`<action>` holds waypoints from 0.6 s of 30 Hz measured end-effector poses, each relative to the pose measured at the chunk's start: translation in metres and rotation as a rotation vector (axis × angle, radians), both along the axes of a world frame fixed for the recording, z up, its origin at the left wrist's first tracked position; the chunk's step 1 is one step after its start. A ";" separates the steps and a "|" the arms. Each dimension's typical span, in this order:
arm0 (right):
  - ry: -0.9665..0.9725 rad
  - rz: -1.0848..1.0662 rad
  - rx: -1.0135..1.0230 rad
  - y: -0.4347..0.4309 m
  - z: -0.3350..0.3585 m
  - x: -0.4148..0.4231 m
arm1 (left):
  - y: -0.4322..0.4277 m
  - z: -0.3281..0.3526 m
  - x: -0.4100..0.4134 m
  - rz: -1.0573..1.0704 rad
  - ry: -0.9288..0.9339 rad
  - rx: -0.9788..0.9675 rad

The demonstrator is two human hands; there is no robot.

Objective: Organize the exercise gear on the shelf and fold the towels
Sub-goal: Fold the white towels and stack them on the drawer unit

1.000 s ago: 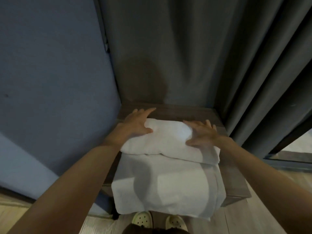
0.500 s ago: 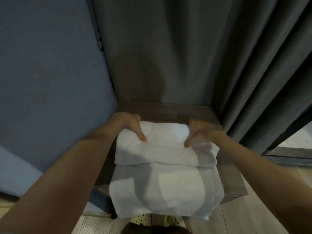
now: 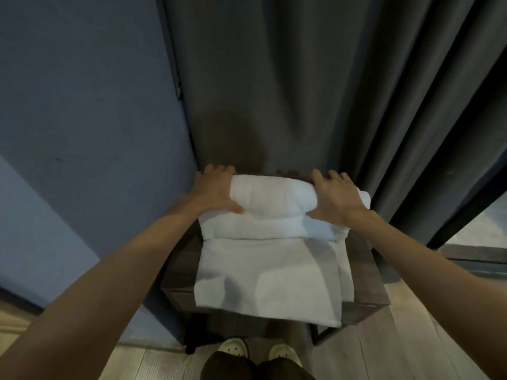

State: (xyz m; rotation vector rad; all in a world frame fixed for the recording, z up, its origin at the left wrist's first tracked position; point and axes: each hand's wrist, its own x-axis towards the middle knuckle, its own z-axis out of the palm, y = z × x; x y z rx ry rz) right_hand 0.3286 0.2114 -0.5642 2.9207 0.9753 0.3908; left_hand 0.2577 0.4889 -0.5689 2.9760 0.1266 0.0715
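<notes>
- White towel (image 3: 274, 270) lies on a small dark table (image 3: 179, 267), with its far end bunched into a fat roll.
- Left hand (image 3: 216, 190) grips the roll's left end: fingers close together and curled over the back, thumb hooked on the near side.
- Right hand (image 3: 336, 198) does the same on the right end, fingers close together over the top and thumb tucked under the front of the roll.
- The towel's near edge hangs over the table's front edge; its right corner droops lowest.
- A strip of bare wood shows on each side of the towel.
- It's tight back there: blue wall (image 3: 82, 119) sits hard against the table's left, and grey curtain (image 3: 301, 91) is right behind the fingers and down the right.
- Open floor (image 3: 411, 338) is on the near right, and the shoes (image 3: 236, 348) stand just in front of the table.
</notes>
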 end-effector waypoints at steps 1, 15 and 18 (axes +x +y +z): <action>-0.041 0.007 0.011 -0.001 -0.006 -0.002 | -0.003 -0.006 -0.002 0.005 -0.058 0.024; 0.001 0.181 0.025 -0.042 -0.085 -0.110 | -0.014 -0.107 -0.112 -0.133 -0.340 0.255; 0.211 0.125 0.294 -0.042 -0.069 -0.114 | -0.016 -0.096 -0.134 -0.179 -0.303 0.211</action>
